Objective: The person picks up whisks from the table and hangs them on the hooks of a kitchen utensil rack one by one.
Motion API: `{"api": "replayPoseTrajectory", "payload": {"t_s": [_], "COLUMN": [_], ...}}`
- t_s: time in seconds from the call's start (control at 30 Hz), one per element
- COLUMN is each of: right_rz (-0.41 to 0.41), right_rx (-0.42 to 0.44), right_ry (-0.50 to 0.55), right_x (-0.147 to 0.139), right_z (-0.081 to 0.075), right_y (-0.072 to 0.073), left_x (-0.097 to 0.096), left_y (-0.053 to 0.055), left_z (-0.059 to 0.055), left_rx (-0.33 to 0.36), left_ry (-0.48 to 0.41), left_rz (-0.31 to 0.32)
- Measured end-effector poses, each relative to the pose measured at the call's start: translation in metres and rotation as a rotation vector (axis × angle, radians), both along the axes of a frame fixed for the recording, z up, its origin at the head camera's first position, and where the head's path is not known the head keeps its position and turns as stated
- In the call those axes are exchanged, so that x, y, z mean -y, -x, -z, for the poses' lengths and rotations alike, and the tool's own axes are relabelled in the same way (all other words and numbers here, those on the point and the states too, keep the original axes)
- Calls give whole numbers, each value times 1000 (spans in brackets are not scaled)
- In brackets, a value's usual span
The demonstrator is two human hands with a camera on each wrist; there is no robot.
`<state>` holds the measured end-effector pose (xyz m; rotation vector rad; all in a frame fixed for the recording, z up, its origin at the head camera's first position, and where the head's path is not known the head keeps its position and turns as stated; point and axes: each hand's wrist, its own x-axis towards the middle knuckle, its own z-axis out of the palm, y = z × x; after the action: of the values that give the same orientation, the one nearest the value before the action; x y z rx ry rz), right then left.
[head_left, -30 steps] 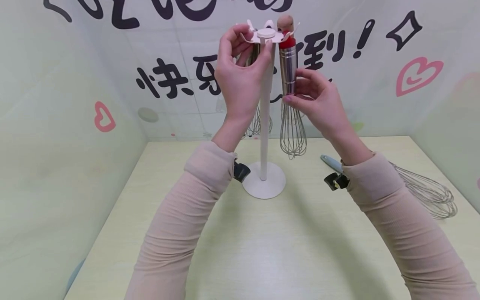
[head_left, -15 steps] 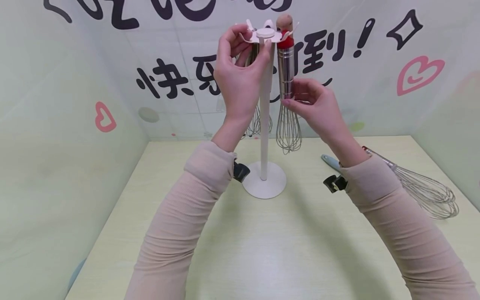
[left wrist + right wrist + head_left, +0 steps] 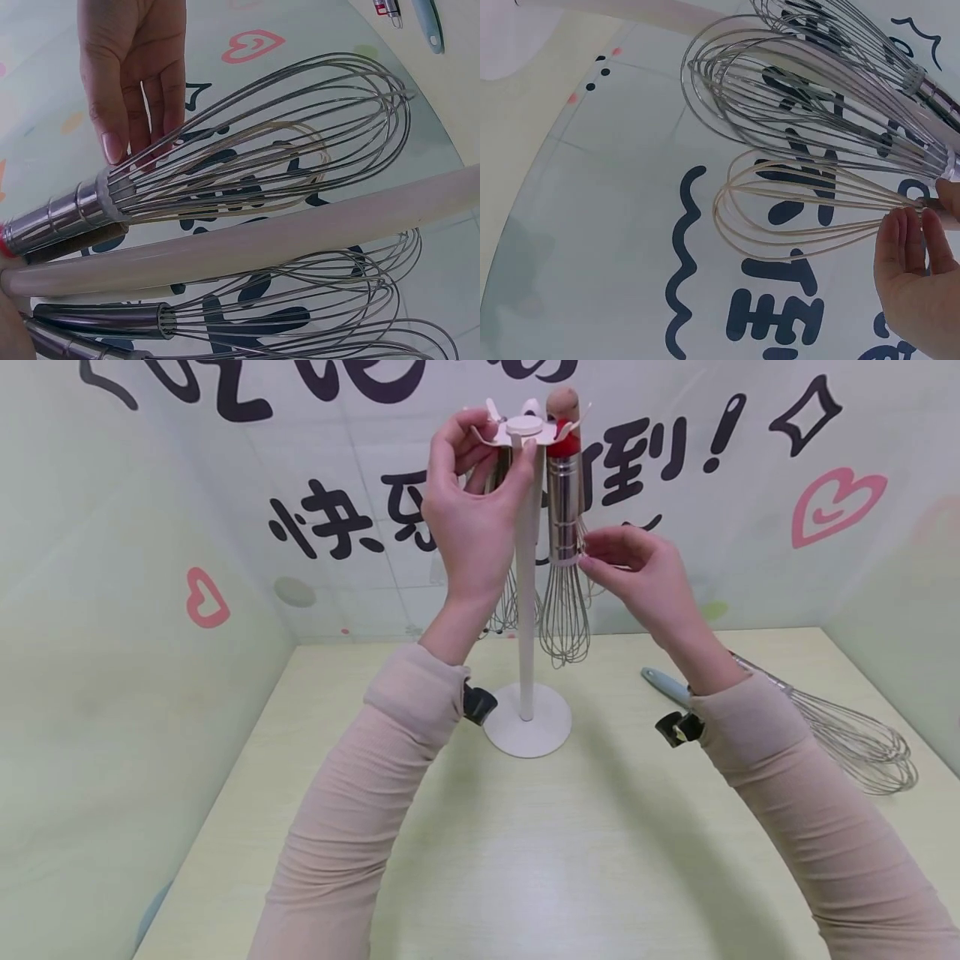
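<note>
My left hand grips the white top of a hook stand, thumb on its rim and fingers at the left-hand hook. A metal whisk with a red handle end hangs upright from the stand's right side, wires downward. Just right of its lower handle is my right hand, its fingers extended and its thumb beside the whisk's collar, seemingly no longer gripping. Behind that whisk hangs another with a wooden handle end and beige wires. Left of the pole, more metal whisks hang, partly hidden by my left hand.
On the table's right side lies a large wire whisk, partly behind my right sleeve. A blue handle lies near it, its other end hidden. The stand's round base rests on the pale table. A printed cloth backdrop rises behind.
The red-ended whisk has moved slightly left and settled straighter against the stand. My right hand has come down along its handle and drawn off to the right. The left hand keeps its hold.
</note>
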<state>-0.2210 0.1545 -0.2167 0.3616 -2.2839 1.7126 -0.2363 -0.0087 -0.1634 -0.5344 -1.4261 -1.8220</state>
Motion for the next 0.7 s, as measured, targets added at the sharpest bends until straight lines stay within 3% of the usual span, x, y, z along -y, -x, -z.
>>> {"api": "replayPoseTrajectory", "payload": {"t_s": [0.2, 0.37, 0.7], "right_rz": [32, 45, 75], "right_rx": [32, 91, 193], "right_ry": [-52, -172, -348], "right_x": [-14, -30, -70], "right_z": [6, 15, 46], "right_y": [-1, -1, -4], "left_x": [-1, -2, -1], "left_y": [-5, -10, -12], "left_z": [-2, -5, -7], "left_rx": [25, 53, 58], "left_ry": [7, -3, -3], "left_rz": [-5, 0, 2]}}
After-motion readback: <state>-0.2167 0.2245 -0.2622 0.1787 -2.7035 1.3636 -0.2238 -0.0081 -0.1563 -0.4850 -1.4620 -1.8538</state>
